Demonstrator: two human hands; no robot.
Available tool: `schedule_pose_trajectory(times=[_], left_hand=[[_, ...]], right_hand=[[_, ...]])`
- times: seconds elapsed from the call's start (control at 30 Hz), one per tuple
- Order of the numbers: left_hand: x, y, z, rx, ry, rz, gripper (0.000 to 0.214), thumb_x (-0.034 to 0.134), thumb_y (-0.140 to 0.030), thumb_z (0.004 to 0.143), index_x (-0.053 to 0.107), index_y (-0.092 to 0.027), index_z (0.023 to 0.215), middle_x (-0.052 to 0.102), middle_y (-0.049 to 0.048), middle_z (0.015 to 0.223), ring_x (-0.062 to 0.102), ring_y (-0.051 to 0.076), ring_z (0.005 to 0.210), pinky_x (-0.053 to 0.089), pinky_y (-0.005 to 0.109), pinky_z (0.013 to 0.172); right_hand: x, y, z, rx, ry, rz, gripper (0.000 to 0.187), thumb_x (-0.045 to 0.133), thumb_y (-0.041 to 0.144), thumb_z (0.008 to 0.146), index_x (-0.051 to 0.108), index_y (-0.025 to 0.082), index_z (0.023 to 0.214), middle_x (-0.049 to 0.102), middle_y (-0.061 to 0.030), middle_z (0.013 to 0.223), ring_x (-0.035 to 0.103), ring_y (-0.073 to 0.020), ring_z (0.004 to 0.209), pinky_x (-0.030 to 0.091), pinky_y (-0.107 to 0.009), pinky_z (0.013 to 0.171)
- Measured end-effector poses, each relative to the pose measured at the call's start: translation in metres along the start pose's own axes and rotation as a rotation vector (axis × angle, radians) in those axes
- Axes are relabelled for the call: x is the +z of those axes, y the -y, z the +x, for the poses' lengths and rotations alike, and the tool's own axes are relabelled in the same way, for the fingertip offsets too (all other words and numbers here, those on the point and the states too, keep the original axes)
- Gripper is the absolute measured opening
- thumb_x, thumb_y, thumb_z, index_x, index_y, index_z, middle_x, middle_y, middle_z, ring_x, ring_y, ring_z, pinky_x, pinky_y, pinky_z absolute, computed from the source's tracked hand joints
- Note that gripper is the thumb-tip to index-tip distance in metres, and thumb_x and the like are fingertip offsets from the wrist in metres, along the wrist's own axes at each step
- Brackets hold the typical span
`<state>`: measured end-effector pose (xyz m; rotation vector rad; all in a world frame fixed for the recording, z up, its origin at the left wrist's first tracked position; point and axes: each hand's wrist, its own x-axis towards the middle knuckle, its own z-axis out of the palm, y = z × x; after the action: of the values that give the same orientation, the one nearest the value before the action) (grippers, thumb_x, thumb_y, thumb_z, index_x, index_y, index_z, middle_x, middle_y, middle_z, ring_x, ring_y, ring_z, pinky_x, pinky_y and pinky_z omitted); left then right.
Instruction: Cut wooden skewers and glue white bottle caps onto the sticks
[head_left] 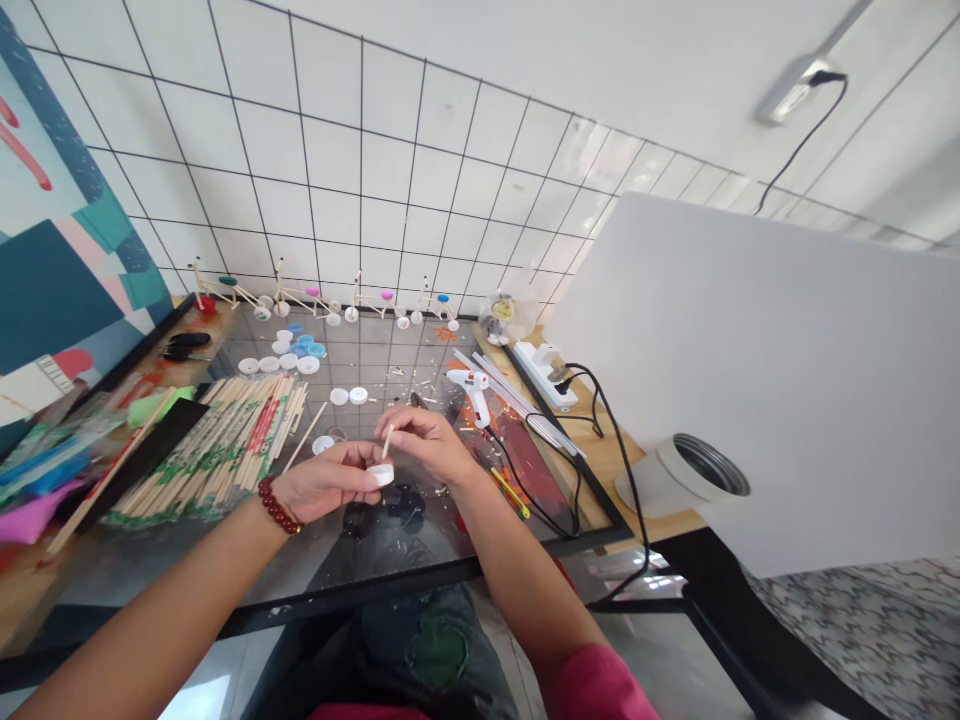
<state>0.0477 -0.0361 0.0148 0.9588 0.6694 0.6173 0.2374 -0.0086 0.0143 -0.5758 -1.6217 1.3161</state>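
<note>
Above the dark glass tabletop, my left hand (330,482) pinches a white bottle cap (381,474) between thumb and fingers. My right hand (431,445) is closed on a short piece of wooden stick (388,440), which stands nearly upright at the cap. Whether stick and cap are joined I cannot tell. Behind my hands lie two white caps (349,396) side by side, and another white cap (323,444) rests just past my left fingers. A loose chopstick (304,437) slants beside my left hand. The white glue gun (471,393) stands beyond my right hand.
Bundled chopsticks (217,440) lie at left. White and blue caps (300,348) sit behind them. Several small stick-and-cap tricycle models (367,298) line the back edge. A yellow cutter (510,493), glue sticks (525,405), a power strip (545,372) and cables are at right.
</note>
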Motion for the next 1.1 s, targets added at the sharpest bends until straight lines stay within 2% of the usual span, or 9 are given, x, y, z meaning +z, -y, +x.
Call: schedule_pose_trajectory(times=[0.13, 0.23, 0.33, 0.4, 0.53, 0.7, 0.8, 1.0, 1.1], left_hand=[[0.0, -0.002, 0.004, 0.255, -0.269, 0.259, 0.035, 0.086, -0.026, 0.057, 0.067, -0.017, 0.084, 0.065, 0.0028, 0.079, 0.059, 0.015, 0.07, 0.051, 0.028, 0.065], [-0.003, 0.0, 0.008, 0.42, -0.477, 0.418, 0.035, 0.082, -0.028, 0.06, 0.067, -0.017, 0.09, 0.069, 0.0038, 0.082, 0.063, 0.017, 0.073, 0.053, 0.032, 0.07], [-0.005, 0.003, 0.011, 0.544, -0.634, 0.615, 0.032, 0.077, -0.03, 0.065, 0.068, -0.017, 0.093, 0.071, 0.006, 0.086, 0.066, 0.02, 0.076, 0.055, 0.034, 0.073], [-0.007, 0.004, 0.012, 0.627, -0.697, 0.75, 0.029, 0.074, -0.03, 0.069, 0.069, -0.018, 0.094, 0.071, 0.0066, 0.089, 0.066, 0.02, 0.078, 0.055, 0.035, 0.074], [-0.012, 0.006, 0.013, 0.742, -0.752, 0.927, 0.024, 0.072, -0.03, 0.074, 0.07, -0.021, 0.095, 0.07, 0.0068, 0.099, 0.067, 0.022, 0.091, 0.055, 0.036, 0.086], [-0.019, 0.011, 0.015, 0.739, -0.756, 0.989, 0.025, 0.072, -0.028, 0.075, 0.07, -0.021, 0.099, 0.073, 0.0076, 0.105, 0.067, 0.025, 0.103, 0.051, 0.041, 0.098], [-0.021, 0.013, 0.016, 0.713, -0.754, 0.998, 0.028, 0.071, -0.028, 0.075, 0.071, -0.021, 0.103, 0.075, 0.0082, 0.109, 0.068, 0.026, 0.105, 0.05, 0.042, 0.099], [-0.023, 0.014, 0.016, 0.71, -0.747, 1.057, 0.025, 0.071, -0.029, 0.075, 0.072, -0.022, 0.099, 0.076, 0.0059, 0.1, 0.07, 0.025, 0.095, 0.054, 0.039, 0.092], [-0.022, 0.014, 0.016, 0.732, -0.741, 1.077, 0.024, 0.07, -0.027, 0.075, 0.072, -0.022, 0.099, 0.076, 0.0063, 0.101, 0.07, 0.025, 0.098, 0.053, 0.041, 0.095]], right_hand=[[-0.004, 0.001, -0.001, 0.008, -0.149, -0.048, 0.031, 0.064, 0.053, 0.087, 0.06, 0.021, 0.087, 0.071, -0.0035, 0.09, 0.063, -0.0153, 0.081, 0.052, -0.031, 0.082], [-0.005, -0.002, -0.002, -0.022, -0.264, -0.231, 0.024, 0.057, 0.044, 0.092, 0.058, 0.021, 0.09, 0.069, -0.0019, 0.081, 0.06, -0.0137, 0.073, 0.05, -0.028, 0.074], [-0.004, -0.004, -0.003, -0.083, -0.269, -0.475, 0.015, 0.056, 0.033, 0.092, 0.062, 0.02, 0.089, 0.066, -0.0009, 0.077, 0.058, -0.0138, 0.07, 0.047, -0.027, 0.071], [-0.002, -0.005, -0.003, -0.169, -0.231, -0.622, 0.012, 0.057, 0.028, 0.091, 0.065, 0.02, 0.089, 0.066, -0.0018, 0.08, 0.059, -0.0152, 0.076, 0.047, -0.029, 0.075], [-0.001, -0.009, -0.004, -0.313, -0.145, -0.845, 0.014, 0.058, 0.027, 0.094, 0.071, 0.023, 0.098, 0.069, -0.0047, 0.089, 0.061, -0.0186, 0.088, 0.045, -0.034, 0.085], [-0.002, -0.017, -0.005, -0.362, -0.132, -0.975, 0.018, 0.056, 0.028, 0.098, 0.072, 0.024, 0.105, 0.071, -0.0065, 0.094, 0.06, -0.0203, 0.09, 0.043, -0.036, 0.084], [-0.001, -0.019, -0.005, -0.388, -0.129, -0.984, 0.017, 0.056, 0.028, 0.098, 0.072, 0.024, 0.103, 0.072, -0.0064, 0.094, 0.061, -0.02, 0.09, 0.043, -0.036, 0.084], [-0.001, -0.019, -0.005, -0.414, -0.123, -0.997, 0.017, 0.056, 0.028, 0.097, 0.072, 0.025, 0.101, 0.072, -0.0062, 0.092, 0.062, -0.0194, 0.089, 0.043, -0.036, 0.083], [-0.001, -0.019, -0.006, -0.441, -0.129, -0.995, 0.018, 0.055, 0.028, 0.098, 0.072, 0.023, 0.1, 0.072, -0.0064, 0.091, 0.062, -0.019, 0.088, 0.043, -0.035, 0.083]])
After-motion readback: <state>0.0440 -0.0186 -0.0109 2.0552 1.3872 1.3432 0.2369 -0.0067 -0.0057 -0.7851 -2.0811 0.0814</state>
